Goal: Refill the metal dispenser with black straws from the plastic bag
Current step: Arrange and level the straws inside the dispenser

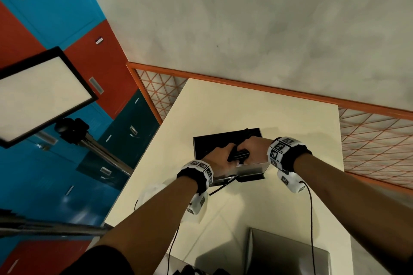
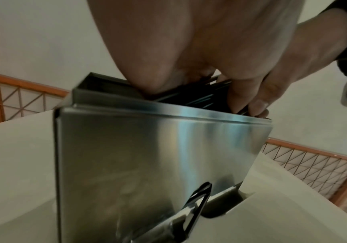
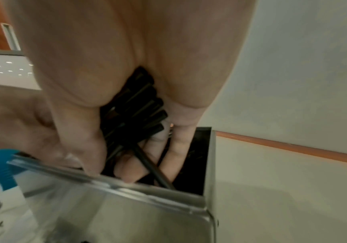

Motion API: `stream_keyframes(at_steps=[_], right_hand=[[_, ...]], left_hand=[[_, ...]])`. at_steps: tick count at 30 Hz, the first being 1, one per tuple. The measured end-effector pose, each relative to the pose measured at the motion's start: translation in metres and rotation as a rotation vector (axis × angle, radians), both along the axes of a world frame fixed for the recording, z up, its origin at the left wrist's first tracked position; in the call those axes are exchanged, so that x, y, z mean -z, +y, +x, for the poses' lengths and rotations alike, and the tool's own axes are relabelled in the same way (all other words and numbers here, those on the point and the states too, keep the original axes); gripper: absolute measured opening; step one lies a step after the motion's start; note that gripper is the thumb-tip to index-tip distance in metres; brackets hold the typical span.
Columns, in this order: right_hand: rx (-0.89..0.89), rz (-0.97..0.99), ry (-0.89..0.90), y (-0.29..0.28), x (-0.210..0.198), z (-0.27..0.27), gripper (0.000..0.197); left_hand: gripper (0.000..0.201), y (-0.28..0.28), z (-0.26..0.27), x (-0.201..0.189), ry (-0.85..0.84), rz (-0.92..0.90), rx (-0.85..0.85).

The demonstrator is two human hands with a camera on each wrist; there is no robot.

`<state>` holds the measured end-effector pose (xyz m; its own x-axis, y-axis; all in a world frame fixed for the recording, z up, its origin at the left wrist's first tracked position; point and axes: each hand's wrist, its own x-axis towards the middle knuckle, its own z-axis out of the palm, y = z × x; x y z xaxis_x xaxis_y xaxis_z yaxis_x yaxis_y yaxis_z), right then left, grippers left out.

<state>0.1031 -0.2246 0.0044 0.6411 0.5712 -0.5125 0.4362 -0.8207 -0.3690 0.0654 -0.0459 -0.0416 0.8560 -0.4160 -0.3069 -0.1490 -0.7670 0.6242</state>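
Hands are lowering straws [image 1: 238,155] into dispenser [image 1: 252,167] on worktop [image 1: 245,105]: left hand [image 1: 220,161] and right hand [image 1: 253,148] are gripping the bundle; level it before releasing.

The right hand [image 3: 127,65] is holding a bunch of black straws [image 3: 139,106] w/ its fingers [image 3: 176,148] curled round them, right over the open top of the metal box [image 3: 147,213]. One straw [image 3: 154,167] is sticking out crooked & poking down into the box. The left hand [image 3: 23,125] is squeezing in beside it at the box's edge.
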Motion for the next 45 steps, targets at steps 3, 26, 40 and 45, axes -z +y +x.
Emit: stream_keyframes(at_steps=[3, 26, 40, 45], right_hand=[[-0.001, 0.018, -0.003, -0.002, -0.004, 0.001, 0.007], [0.477, 0.261, 0.059, -0.061, -0.039, 0.026, 0.049], [0.850, 0.628, -0.275, 0.006, 0.027, -0.018, 0.027], [0.886, 0.700, -0.399, 0.004, 0.023, -0.015, 0.023]], left_hand=[[0.040, -0.001, 0.003, -0.007, 0.032, -0.032, 0.009], [0.037, 0.003, 0.018, -0.009, -0.078, -0.059, 0.025], [0.063, -0.031, 0.017, 0.005, -0.231, -0.036, 0.098], [0.060, -0.034, 0.020, -0.002, -0.321, 0.046, 0.163]])
